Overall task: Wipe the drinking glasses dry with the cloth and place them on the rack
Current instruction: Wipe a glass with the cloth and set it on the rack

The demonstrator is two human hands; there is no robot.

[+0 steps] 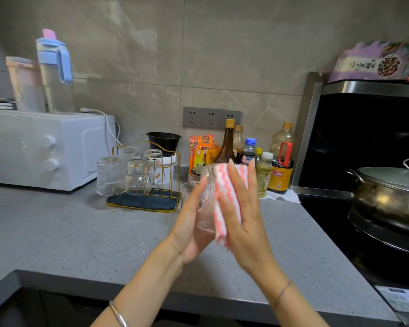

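While the left hand point(189, 223) lies flat along the left side of a ribbed drinking glass point(206, 204), the right hand point(243, 215) presses a pink-and-white cloth point(224, 199) against its right side. Both hands have fingers near straight and pointing up, with the glass sandwiched between the palms; left thumb hidden. The glass is upright, held above the grey surface point(92, 232), right of the rack point(165, 205) and apart from it. The cloth wraps over the rim and hangs below the right palm. Motion blur on the glass and cloth, so fine detail is unclear. The rack is gold wire on a dark base, near the wall, and carries four clear glasses point(110, 175) upside down. One more glass point(187, 188) stands on the surface just behind the left fingertips, partly hidden. A white oven point(45, 149) sits left of the rack, with sauce and oil bottles point(280, 161) right of the hands by the wall. A lidded steel pot point(387, 197) is on the hob at far right.
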